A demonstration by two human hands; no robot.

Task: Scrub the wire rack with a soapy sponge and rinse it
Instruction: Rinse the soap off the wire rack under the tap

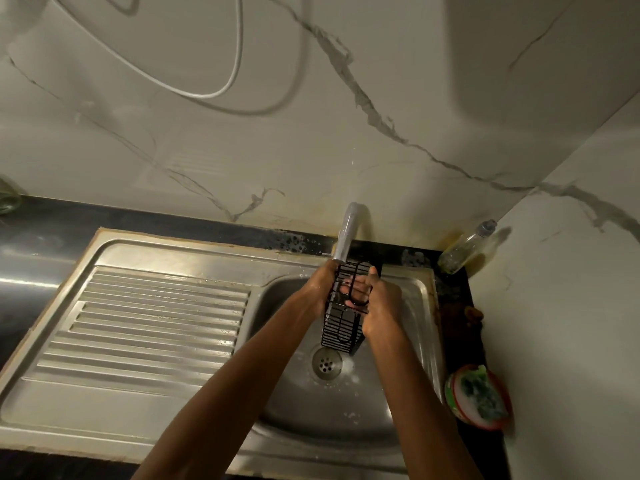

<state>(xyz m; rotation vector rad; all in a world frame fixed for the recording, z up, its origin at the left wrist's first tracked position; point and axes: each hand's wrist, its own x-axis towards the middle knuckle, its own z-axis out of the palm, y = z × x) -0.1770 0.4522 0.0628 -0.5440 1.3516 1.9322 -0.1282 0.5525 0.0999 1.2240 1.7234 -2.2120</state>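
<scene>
Both hands, left hand (320, 289) and right hand (381, 306), fingers wrapped around wire rack (341, 320), upright beneath faucet (348, 233).

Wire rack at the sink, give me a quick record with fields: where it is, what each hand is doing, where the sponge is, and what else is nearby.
rack: black wire rack, held upright over the sink basin, just under the tap spout
left hand: left hand grips the rack's left side
right hand: right hand grips its right side
sponge: green sponge lies in a red-rimmed dish on the counter, right of the basin
drain: drain below the rack, suds beside it
nearby: clear bottle in the corner
</scene>
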